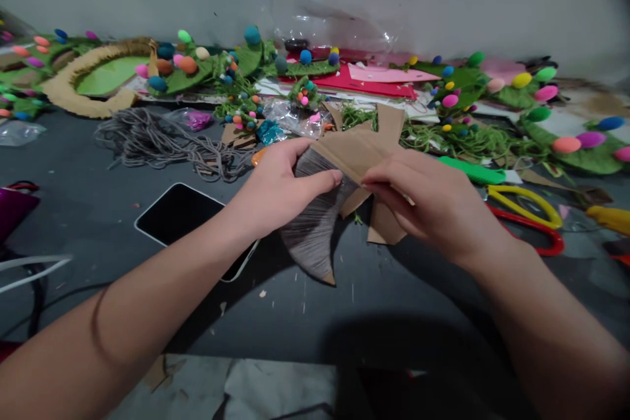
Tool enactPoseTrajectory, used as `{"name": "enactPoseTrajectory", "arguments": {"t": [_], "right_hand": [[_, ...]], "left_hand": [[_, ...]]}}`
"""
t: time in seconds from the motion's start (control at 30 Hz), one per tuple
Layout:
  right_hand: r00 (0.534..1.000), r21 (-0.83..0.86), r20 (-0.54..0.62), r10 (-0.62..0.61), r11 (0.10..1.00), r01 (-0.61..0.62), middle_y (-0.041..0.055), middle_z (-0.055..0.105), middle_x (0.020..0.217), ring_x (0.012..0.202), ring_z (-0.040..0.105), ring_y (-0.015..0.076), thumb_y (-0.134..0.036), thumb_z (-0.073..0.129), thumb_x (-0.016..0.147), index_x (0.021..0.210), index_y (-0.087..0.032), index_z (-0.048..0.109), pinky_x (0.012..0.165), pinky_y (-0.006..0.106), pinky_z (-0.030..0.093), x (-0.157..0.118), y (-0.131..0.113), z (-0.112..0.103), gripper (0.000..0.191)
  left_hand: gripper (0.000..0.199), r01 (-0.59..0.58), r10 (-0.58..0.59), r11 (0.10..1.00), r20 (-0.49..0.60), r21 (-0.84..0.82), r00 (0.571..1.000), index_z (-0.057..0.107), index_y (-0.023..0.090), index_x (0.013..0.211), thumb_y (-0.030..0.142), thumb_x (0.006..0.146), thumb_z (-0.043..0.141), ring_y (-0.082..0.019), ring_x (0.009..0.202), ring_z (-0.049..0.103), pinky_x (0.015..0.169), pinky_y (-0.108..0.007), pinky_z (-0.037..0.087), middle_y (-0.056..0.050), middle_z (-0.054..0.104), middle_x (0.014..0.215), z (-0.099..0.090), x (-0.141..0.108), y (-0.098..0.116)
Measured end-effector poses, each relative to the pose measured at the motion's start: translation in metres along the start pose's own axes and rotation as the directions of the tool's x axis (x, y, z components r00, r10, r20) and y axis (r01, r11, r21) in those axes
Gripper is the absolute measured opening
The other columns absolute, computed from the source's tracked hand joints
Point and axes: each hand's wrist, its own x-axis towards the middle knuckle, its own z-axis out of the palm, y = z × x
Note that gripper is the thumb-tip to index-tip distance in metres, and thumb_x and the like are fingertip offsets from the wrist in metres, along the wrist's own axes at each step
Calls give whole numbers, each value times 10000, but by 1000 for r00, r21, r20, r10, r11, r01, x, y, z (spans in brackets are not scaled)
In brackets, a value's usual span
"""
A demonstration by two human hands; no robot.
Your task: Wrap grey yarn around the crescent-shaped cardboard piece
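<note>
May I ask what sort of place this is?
Probably a craft workspace: gray cord lies bundled on the dark table, green leaf shapes with coloured balls line the back, and the left hand holds a gray-wrapped cardboard crescent.

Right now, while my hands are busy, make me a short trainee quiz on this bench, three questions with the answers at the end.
1. True or false: the left hand holds a crescent of brown cardboard wrapped in dark grey thread.
2. Which lies just beyond the flat, black-screened phone?
a) a yellow handle loop
b) a tangled bundle of thin grey cord
c) a red handle loop
3. Does the thread cover the crescent right to its lower tip?

Key:
1. True.
2. b.
3. No; bare brown cardboard shows there.
</note>
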Motion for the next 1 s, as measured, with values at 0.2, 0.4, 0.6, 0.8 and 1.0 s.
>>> {"name": "enactPoseTrajectory", "arguments": {"t": [0.2, 0.4, 0.6, 0.8, 1.0], "right_hand": [[991, 168, 61, -120, 980, 109, 102, 612, 1063, 984, 555, 221, -245, 607, 944, 957, -184, 685, 846, 363, 462, 1, 2, -5, 100], [987, 382, 148, -58, 924, -3, 99, 490, 1452, 1439, 393, 293, -284, 648, 921, 889, -226, 705, 1147, 457, 381, 0, -4, -5, 88], [982, 467, 151, 115, 867, -174, 93, 616, 1301, 1335, 530, 282, -282, 663, 909, 840, -229, 676, 936, 386, 551, 2, -10, -9, 88], [862, 423, -150, 484, 820, -386, 128, 603, 1246, 1232, 592, 300, -296, 708, 866, 804, -219, 666, 550, 259, 523, 4, -4, -3, 108], [799, 396, -235, 553, 806, -441, 147, 589, 1199, 1206, 601, 293, -300, 717, 865, 796, -206, 669, 553, 259, 534, 5, -15, 8, 126]], "left_hand": [[192, 123, -146, 988, 295, 95, 944, 735, 187, 980, 235, 795, 719, -186, 818, 695, 670, -253, 536, -6, 759, 917, -7, 2, 6], [347, 22, -95, 985, 429, 173, 898, 745, 231, 1118, 225, 771, 741, -220, 1002, 699, 801, -271, 545, -5, 750, 1075, -11, 5, 5], [346, 374, -280, 902, 370, -214, 886, 761, 196, 1018, 483, 837, 692, -286, 833, 757, 686, -368, 602, -85, 774, 983, -26, 7, 3], [493, 288, 49, 721, 460, -631, 887, 654, 108, 1212, 449, 907, 470, -318, 1279, 604, 1097, -481, 451, -148, 710, 1249, -26, 9, 4], [302, 50, 57, 928, 274, -370, 960, 708, 165, 1103, 115, 805, 710, -234, 1103, 697, 982, -356, 558, -84, 733, 1191, 8, -2, -4]]}}
